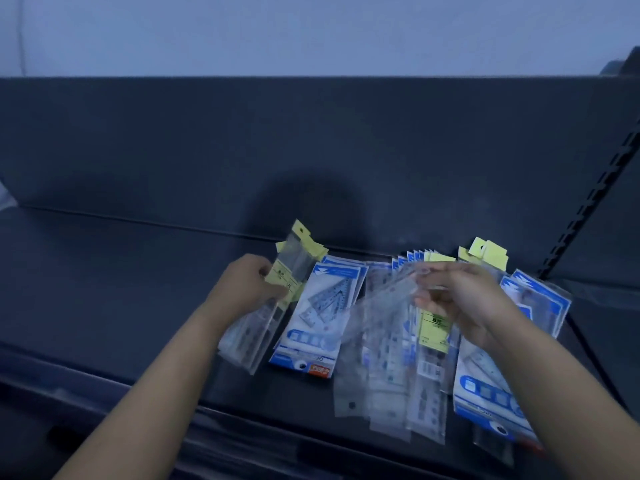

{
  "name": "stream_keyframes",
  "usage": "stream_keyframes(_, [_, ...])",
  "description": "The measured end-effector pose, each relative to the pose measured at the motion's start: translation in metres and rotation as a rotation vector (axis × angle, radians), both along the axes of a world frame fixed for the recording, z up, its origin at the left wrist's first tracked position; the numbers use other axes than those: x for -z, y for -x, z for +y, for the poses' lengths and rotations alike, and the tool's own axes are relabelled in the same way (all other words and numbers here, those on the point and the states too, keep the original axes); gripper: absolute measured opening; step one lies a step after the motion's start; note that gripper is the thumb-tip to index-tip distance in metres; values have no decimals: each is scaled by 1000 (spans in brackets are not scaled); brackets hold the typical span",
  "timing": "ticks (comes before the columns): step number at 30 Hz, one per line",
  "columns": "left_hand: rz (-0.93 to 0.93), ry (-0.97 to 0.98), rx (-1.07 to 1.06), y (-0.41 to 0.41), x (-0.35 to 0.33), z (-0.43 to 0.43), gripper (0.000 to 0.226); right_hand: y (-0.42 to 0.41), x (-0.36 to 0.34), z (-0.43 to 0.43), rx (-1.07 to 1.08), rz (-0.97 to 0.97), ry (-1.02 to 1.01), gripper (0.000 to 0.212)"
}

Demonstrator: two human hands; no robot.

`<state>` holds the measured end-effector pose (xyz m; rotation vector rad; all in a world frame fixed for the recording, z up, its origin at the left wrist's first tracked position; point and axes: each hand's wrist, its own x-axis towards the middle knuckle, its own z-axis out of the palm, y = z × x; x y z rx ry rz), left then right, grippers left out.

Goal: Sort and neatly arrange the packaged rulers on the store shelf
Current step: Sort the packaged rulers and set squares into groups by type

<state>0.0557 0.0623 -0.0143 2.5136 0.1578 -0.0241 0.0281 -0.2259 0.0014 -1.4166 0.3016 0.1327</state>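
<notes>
My left hand (252, 285) grips a bundle of yellow-headed clear ruler packs (287, 282), tilted with the yellow tabs pointing up and away. My right hand (460, 296) pinches a clear ruler pack (377, 303) that slants down to the left, blurred by motion. Below lie a stack of blue-and-white set-square packs (311, 337), a loose spread of clear ruler packs (401, 386), one yellow-labelled pack (434, 329), and a second blue-and-white stack (491, 389) at the right. More yellow tabs (485, 252) stick up behind my right hand.
The packs lie on a dark shelf board (104, 289) with a dark back panel (242, 143) behind. A slotted upright (588, 202) runs diagonally at the right. The shelf's front lip (242, 427) runs below the packs.
</notes>
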Motion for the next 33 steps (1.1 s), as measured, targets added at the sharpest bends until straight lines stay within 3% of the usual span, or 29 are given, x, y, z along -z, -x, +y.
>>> stream_keyframes(6, [-79,88,163,-16,-12,15,16,11,6,25,46,-10,158,10])
stream_keyframes(14, [-95,381,552,-14,-59,-53,6,59,-2,-4,206,-54,-59,8])
stream_keyframes(20, [-8,305,814,7,-78,-151,17,107,-17,-84,407,-162,-127,9])
stream_keyframes(24, [-108,255,833,33,-74,-235,26,146,-11,-152,495,-165,-158,9])
stream_keyframes(31, [-189,224,833,90,-58,-383,9,220,11,-310,612,-132,-86,2])
stream_keyframes(33, [-197,218,828,103,-58,-416,16,235,14,-348,624,-95,-81,1])
